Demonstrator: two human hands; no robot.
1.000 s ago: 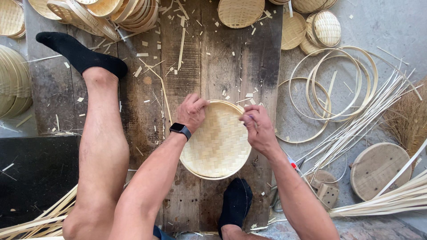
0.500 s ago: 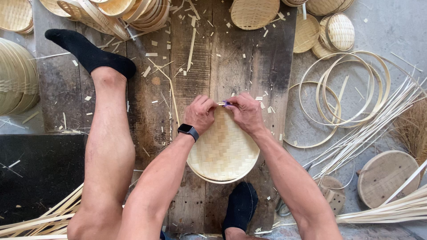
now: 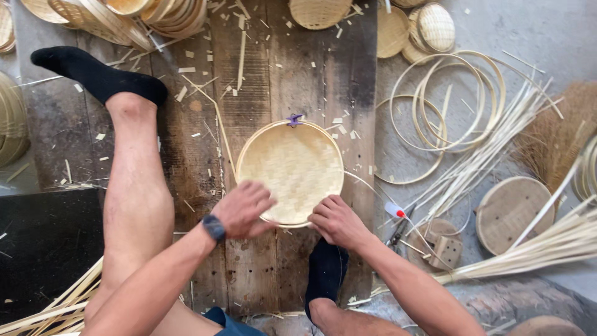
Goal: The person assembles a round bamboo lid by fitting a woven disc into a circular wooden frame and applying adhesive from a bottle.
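Note:
A round woven bamboo tray point(image 3: 290, 169) lies flat on dark wooden planks point(image 3: 292, 68) between my legs. A small purple clip point(image 3: 294, 119) sits on its far rim. My left hand point(image 3: 244, 208), with a dark watch on the wrist, grips the near rim at the lower left. My right hand point(image 3: 336, 221) pinches the near rim at the lower right, fingers curled over the edge. My left leg in a black sock point(image 3: 96, 74) stretches out to the left; my right foot point(image 3: 324, 274) rests below the tray.
Stacks of woven trays point(image 3: 124, 15) lie at the back. Bamboo hoops point(image 3: 444, 102) and long thin strips point(image 3: 497, 155) lie to the right, with a round wooden disc point(image 3: 513, 214), a small tool with a red tip point(image 3: 398, 213) and scattered shavings.
Both hands moved from the tray's far rim to its near rim. A purple clip now sits where the hands were at the far edge.

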